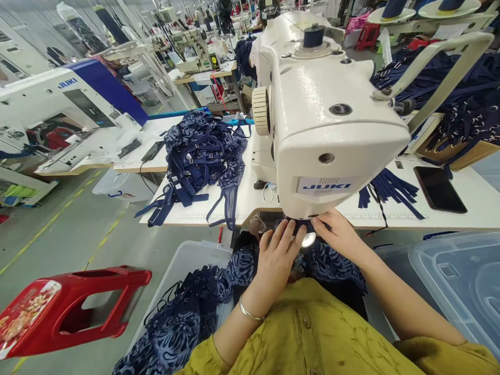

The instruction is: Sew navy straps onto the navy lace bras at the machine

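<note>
Under the head of the white sewing machine (332,140), my left hand (279,255) has its fingers bent over a dark navy band, pressing it down. My right hand (339,234) pinches the same band on the other side, thumb and finger together. The band looks like part of a navy patterned bra (332,263), whose cups hang below both hands. Its stitching point and the needle are hidden behind the machine head. A small light glows between my hands.
Finished-looking bras lie piled (207,156) left of the machine. A clear bin (187,252) with more patterned pieces stands at lower left, near a red stool (78,307). To the right are navy strips (390,190), a phone (439,188) and a clear lid (461,281).
</note>
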